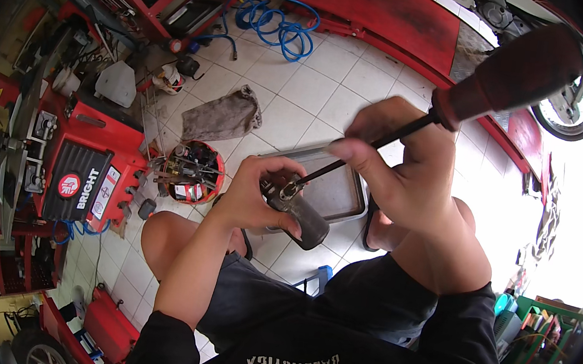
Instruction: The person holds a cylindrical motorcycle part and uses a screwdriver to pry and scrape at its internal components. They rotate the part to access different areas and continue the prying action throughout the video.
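Observation:
My left hand (240,194) is wrapped round a dark, cylindrical metal part (309,228), which lies tilted in front of me with its rounded end toward the lower right. Between thumb and fingers, fittings show at the part's upper end. A screwdriver (511,81) with a thick red and black handle slants down from the upper right. Its tip meets the fittings, though the exact contact is too small to tell. The fingers of my right hand (409,159) are curled about the screwdriver's dark shaft, below the handle. Beneath both hands lies a shallow grey metal tray (359,208) on the floor.
A grey rag (223,114) and a red basket (218,174) of tools and parts lie on the tiles at left. Beyond stand a red machine (127,174), a coiled blue hose (280,30) and a red lift platform (397,14). A motorcycle wheel (572,113) is far right.

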Motion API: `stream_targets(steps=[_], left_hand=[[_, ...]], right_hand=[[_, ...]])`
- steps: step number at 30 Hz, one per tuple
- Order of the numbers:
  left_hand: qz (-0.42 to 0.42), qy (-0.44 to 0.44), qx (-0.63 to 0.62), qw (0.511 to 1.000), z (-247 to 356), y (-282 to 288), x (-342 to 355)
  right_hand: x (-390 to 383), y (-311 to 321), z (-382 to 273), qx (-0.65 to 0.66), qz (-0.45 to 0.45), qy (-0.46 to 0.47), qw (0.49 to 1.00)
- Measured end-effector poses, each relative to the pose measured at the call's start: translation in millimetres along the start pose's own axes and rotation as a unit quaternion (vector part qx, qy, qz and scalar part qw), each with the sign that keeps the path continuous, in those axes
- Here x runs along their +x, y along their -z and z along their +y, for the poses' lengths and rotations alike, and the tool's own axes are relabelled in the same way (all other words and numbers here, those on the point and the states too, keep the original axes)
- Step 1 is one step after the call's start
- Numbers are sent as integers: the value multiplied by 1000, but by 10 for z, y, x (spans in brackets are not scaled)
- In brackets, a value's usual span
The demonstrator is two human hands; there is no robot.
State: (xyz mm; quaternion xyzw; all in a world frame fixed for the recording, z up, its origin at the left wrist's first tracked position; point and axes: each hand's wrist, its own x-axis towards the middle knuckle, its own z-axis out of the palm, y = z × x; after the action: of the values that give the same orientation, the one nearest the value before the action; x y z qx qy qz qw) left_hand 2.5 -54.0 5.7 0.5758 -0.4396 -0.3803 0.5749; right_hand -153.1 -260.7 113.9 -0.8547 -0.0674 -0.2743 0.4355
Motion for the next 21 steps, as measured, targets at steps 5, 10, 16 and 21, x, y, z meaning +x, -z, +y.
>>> stream_targets(steps=[5,10,16,21], left_hand=[[-12,13,10,1000,39,21,-4],[-1,7,-16,1000,-6,-67,7],[-22,10,22,999,-2,-43,6],[-25,17,-11,999,-8,-50,10]], right_hand=[[81,-187,-74,244,31,-38,968],[40,-51,-58,68,7,-26,997],[74,-135,-14,184,-2,-30,982],[28,-30,23,153,-31,-82,984]])
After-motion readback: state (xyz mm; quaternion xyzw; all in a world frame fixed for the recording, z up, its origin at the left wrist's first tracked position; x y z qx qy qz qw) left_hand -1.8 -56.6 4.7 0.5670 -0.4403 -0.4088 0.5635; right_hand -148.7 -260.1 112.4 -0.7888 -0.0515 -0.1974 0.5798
